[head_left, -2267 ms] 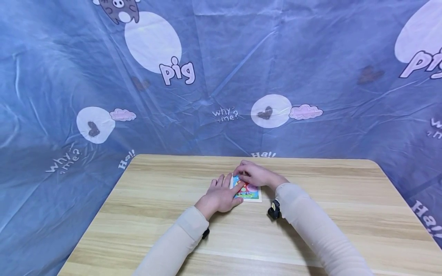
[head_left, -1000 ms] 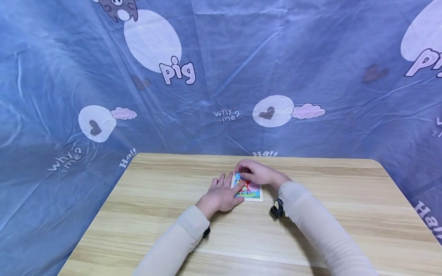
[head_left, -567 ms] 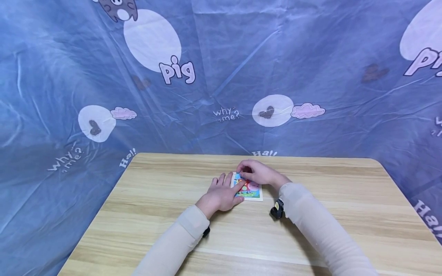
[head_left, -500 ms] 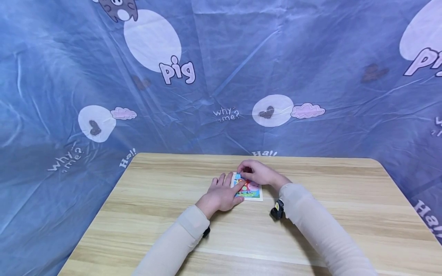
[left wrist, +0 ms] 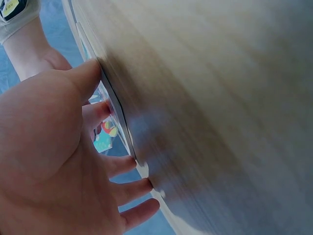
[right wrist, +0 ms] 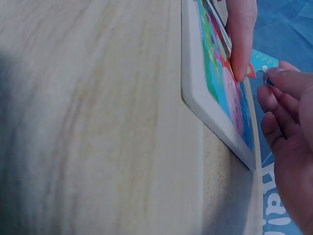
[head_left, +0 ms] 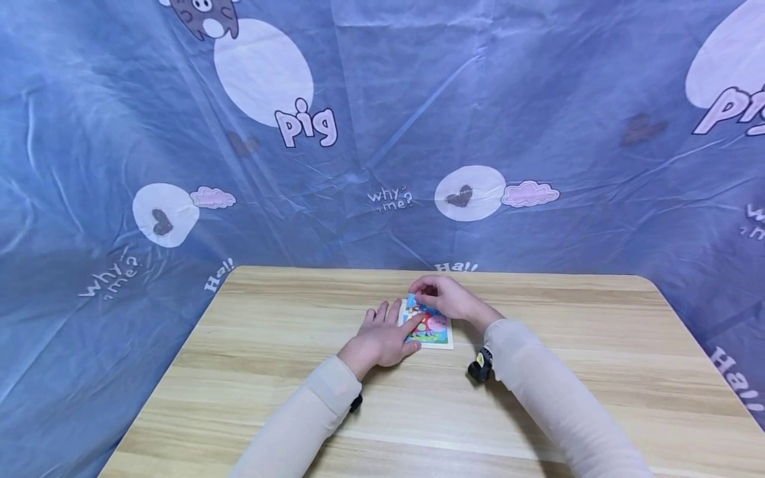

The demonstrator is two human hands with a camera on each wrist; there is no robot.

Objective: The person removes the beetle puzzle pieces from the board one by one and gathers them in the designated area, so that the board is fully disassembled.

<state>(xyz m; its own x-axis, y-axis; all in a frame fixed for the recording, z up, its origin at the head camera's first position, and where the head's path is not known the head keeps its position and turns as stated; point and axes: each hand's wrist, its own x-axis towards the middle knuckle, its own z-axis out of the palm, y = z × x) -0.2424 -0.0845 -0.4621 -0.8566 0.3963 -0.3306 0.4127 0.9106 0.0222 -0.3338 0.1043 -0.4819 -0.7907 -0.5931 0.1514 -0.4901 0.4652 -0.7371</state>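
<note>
A small jigsaw puzzle [head_left: 437,337] with a pink cartoon figure and a white frame lies on the table. My left hand [head_left: 382,340] rests at its left side, fingers spread, with the index finger reaching across the picture. The thumb sits by the near edge of the frame [left wrist: 116,98] in the left wrist view. Over the puzzle's far left corner, my right hand [head_left: 447,296] pinches a blue puzzle piece [right wrist: 264,59] between thumb and index finger. In the right wrist view the piece is tilted up off the board, its knob near the thumb tip.
The wooden table [head_left: 251,372] has a rounded far right corner. Behind it hangs a blue cloth [head_left: 358,133] printed with pigs, clouds and words. A small black device [head_left: 480,366] is worn at the right wrist.
The right hand has raised the blue piece from the far left part of the picture to just past the board's far edge. The left hand has stayed in place.
</note>
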